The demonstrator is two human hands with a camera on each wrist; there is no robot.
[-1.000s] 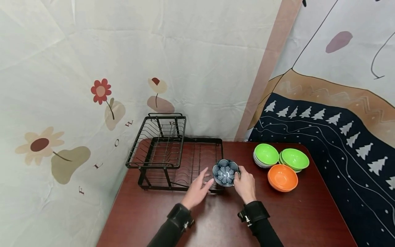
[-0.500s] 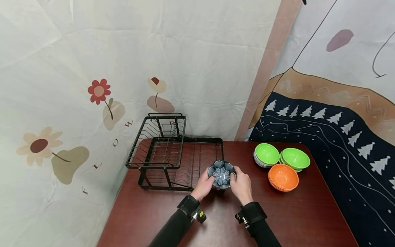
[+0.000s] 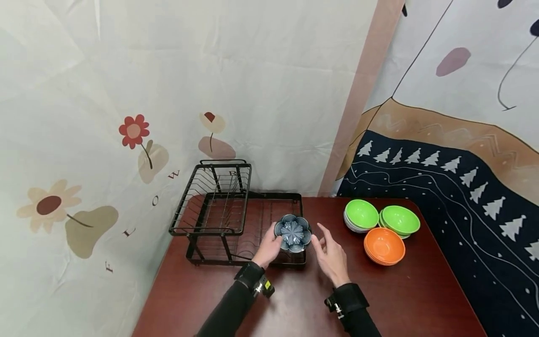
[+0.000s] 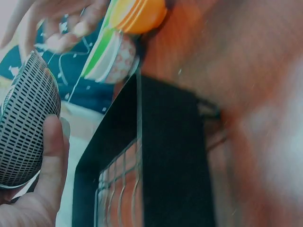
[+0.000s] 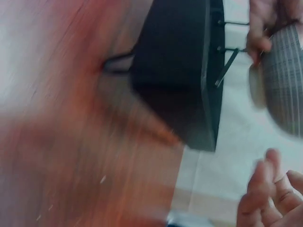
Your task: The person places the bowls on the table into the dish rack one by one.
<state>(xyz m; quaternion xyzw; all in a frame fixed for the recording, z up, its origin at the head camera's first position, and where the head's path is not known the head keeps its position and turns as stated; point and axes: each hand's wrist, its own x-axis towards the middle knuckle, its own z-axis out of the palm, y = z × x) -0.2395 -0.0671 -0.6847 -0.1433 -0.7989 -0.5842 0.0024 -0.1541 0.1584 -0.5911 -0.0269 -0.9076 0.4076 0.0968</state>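
A blue-grey bowl (image 3: 292,233) with a flower-shaped inside hangs over the front right part of the black dish rack (image 3: 294,266). My left hand (image 3: 268,246) grips it at its left side, thumb at the rim. In the left wrist view the bowl (image 4: 28,123) shows a dark chequered outside, with the left thumb (image 4: 53,156) pressed against it. My right hand (image 3: 331,258) is just to the right of the bowl, fingers loosely spread and holding nothing. The right wrist view shows a gap between the right hand (image 5: 270,201) and the bowl (image 5: 284,85).
On the right of the brown table (image 3: 404,299) stand a left green-topped bowl stack (image 3: 362,214), a right green stack (image 3: 401,220) and an orange stack (image 3: 384,245). The rack's raised wire basket (image 3: 206,231) rises at the left. Patterned cloth (image 3: 278,117) hangs behind.
The bowl has moved left toward the rack. My left hand came in and took hold of it; for a moment both hands held it, then the right let go and drew away rightward.
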